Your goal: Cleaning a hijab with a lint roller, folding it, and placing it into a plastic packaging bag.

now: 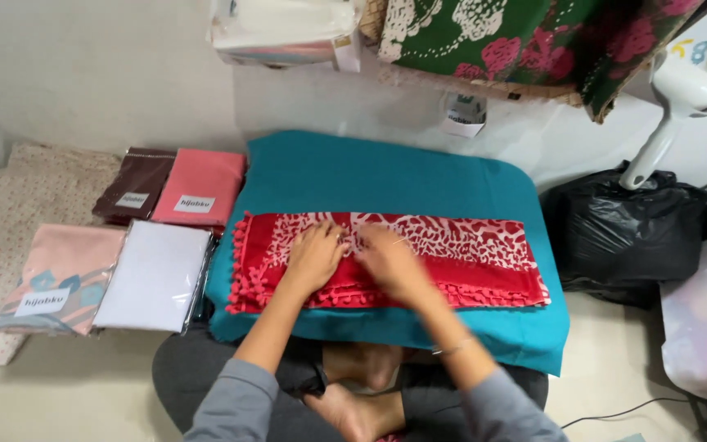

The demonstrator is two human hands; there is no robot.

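Left on floor: four flat packaged cloths in clear bags – dark brown pack (134, 185), coral pack (200, 188), peach patterned pack (63, 278), white pack (155, 277) – side by side in two rows. Beige dotted fabric (6, 213) underneath. Right: black plastic bag (628, 233), white handheld appliance (681, 94) above it. Top: green floral cloth (525, 37) hanging, wrapped bundle (284, 31) beside it.

Folded scarf (452, 258) on cushion (386, 176); packets (157, 274) left of cushion; bin bag (623, 229) right; both hands on scarf.
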